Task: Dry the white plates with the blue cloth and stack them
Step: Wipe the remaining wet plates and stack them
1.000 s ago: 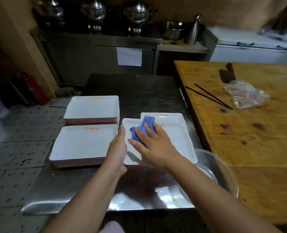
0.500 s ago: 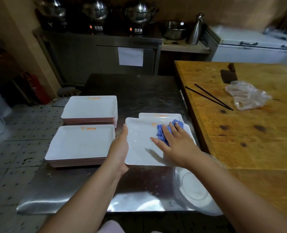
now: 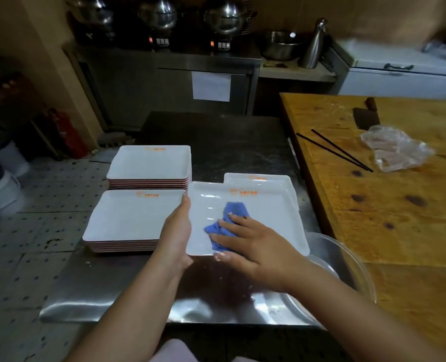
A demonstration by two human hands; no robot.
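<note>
Right hand [image 3: 258, 246] fingers [image 3: 229, 226] spread flat on cloth [image 3: 229, 223], pressing it onto plate [image 3: 269, 215], left hand [image 3: 177, 231] fingers together, gripping plate's left edge, steel surface [image 3: 216, 142] beneath.

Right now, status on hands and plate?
Left hand grips plate edge. Right hand presses blue cloth flat on it. Nothing blocking nearest stack.

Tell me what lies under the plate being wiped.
Under the plate being wiped, another white plate peeks out at the far edge; whether more lie beneath is hidden.
</note>
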